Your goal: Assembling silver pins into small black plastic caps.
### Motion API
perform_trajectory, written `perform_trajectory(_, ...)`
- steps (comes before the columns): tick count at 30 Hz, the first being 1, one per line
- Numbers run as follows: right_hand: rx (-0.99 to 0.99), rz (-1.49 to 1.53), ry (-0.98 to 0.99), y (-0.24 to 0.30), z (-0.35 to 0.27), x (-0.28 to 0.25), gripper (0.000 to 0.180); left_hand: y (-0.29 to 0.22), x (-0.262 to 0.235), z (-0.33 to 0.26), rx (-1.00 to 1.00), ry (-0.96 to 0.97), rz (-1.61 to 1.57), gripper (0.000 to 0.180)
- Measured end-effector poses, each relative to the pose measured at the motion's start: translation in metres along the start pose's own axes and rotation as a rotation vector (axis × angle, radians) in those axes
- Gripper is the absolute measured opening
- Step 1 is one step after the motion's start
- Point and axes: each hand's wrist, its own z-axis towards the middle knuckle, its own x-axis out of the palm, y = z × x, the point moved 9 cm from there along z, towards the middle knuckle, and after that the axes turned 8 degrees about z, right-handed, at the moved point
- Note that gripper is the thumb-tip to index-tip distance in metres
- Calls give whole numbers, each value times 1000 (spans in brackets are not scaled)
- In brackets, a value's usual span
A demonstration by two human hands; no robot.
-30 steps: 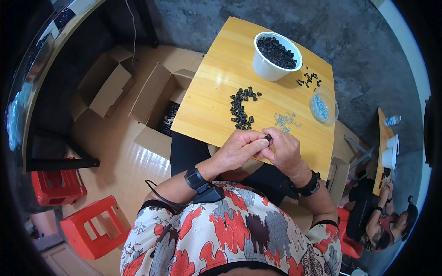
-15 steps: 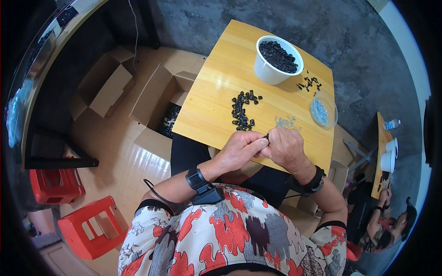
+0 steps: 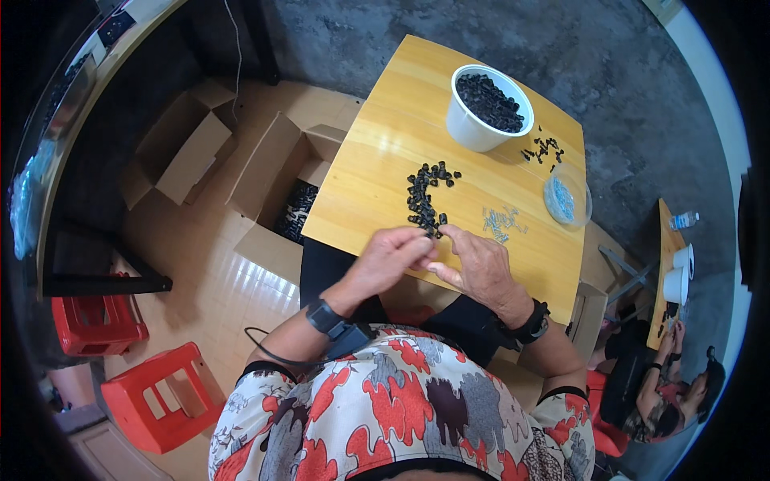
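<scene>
My left hand [image 3: 391, 258] is closed at the table's near edge, thumb and fingers pressed together; whatever they pinch is too small and hidden to name. Beside it, my right hand [image 3: 481, 266] has its thumb and forefinger apart. The forefinger reaches to the near end of a curved pile of small black plastic parts [image 3: 419, 196], and I cannot tell whether it touches one. To the right of the pile lie small clear pins [image 3: 504, 223], loosely scattered on the wooden table [image 3: 361, 184].
A white bucket [image 3: 473, 132] full of black parts stands at the back. Right of it are loose black bits [image 3: 545, 150] and a clear tub [image 3: 568, 200] with blue-white pieces. Open cartons [image 3: 265, 172] and red stools [image 3: 164, 397] occupy the left floor. Another person [image 3: 670, 401] sits far right.
My hands were together around a small black part. They have parted slightly; the left moved left, and the right forefinger stretched toward the black pile.
</scene>
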Motion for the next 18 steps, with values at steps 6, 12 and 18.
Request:
perform_trajectory(6,335,115,107,-67,-27,24,28,-5,-149,-42,14,-667,92,20)
perform_trajectory(12,449,152,92,-82,-20,36,24,33,-256,-71,-132,-904,152,42)
perform_trajectory(18,412,123,41,-80,-10,41,25,13,-236,-58,-11,-941,109,48)
